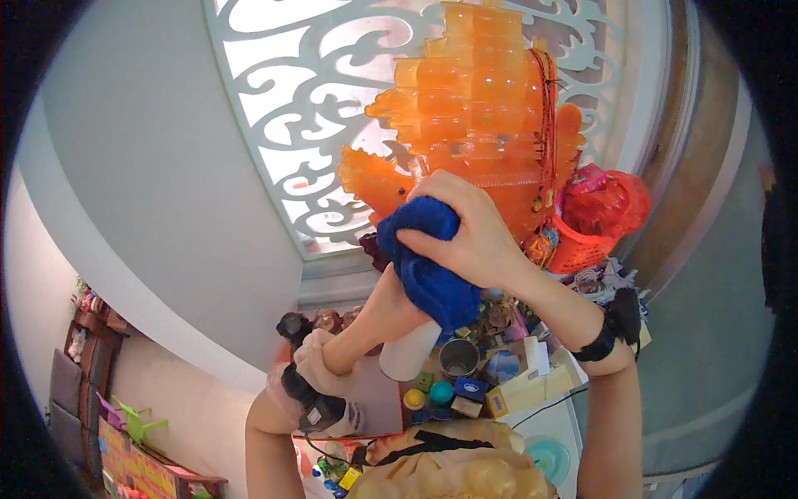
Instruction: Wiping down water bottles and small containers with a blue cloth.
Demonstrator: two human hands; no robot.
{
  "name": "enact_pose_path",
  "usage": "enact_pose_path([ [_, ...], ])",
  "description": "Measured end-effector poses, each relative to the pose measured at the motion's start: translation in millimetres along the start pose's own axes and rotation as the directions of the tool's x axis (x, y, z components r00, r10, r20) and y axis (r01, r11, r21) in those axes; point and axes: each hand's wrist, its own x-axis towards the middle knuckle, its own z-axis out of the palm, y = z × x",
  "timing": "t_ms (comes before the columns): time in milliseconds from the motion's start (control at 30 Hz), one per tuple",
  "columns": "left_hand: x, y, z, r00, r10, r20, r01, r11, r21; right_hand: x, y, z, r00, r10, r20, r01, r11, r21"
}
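Note:
A bunched dark blue cloth (pixel 436 256) is held up in front of me. My right hand (pixel 477 221) grips its upper part, with the thumb pressed across a fold and the fingers behind it. My left hand (pixel 402 305) reaches up into the cloth from below. The cloth covers its fingers, so their grip is hidden. Just behind my hands stands a large translucent orange ship-shaped ornament (pixel 474 100). Red beaded cords (pixel 547 125) hang down its right side. Below my left hand a white cylindrical thing (pixel 408 352) shows in part.
At right stands a red plastic basket (pixel 576 246) holding a red plastic bag (pixel 614 199). A metal cup (pixel 459 357), a yellow ball (pixel 414 399), a teal ball (pixel 441 392) and small boxes (pixel 471 388) crowd the table. Behind the ornament is a white openwork screen (pixel 330 93).

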Motion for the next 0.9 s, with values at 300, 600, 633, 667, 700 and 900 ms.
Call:
enact_pose_path([
  [300,-5,16,-13,0.997,0.001,-0.081,0.014,0.984,0.179,4,19,23,0.885,0.455,0.094,-0.437,0.747,0.501],
  [600,-22,1,-20,0.977,0.116,-0.178,-0.032,0.910,0.414,1,12,33,0.611,0.704,0.363,-0.631,0.156,0.760],
  [633,-22,-1,-21,0.977,0.102,-0.188,-0.034,0.942,0.335,1,19,34,0.616,0.710,0.342,-0.529,0.051,0.847],
  [667,-21,-4,-22,0.976,0.088,-0.197,-0.036,0.967,0.254,1,24,31,0.618,0.717,0.322,-0.411,-0.054,0.910],
  [700,-21,-13,-27,0.974,0.091,-0.208,-0.034,0.963,0.266,8,18,21,0.677,0.687,0.263,-0.282,-0.088,0.955],
  [900,-16,-7,-45,0.927,-0.154,-0.342,0.229,0.955,0.190,34,12,-22,0.769,0.625,-0.135,0.069,0.128,0.989],
])
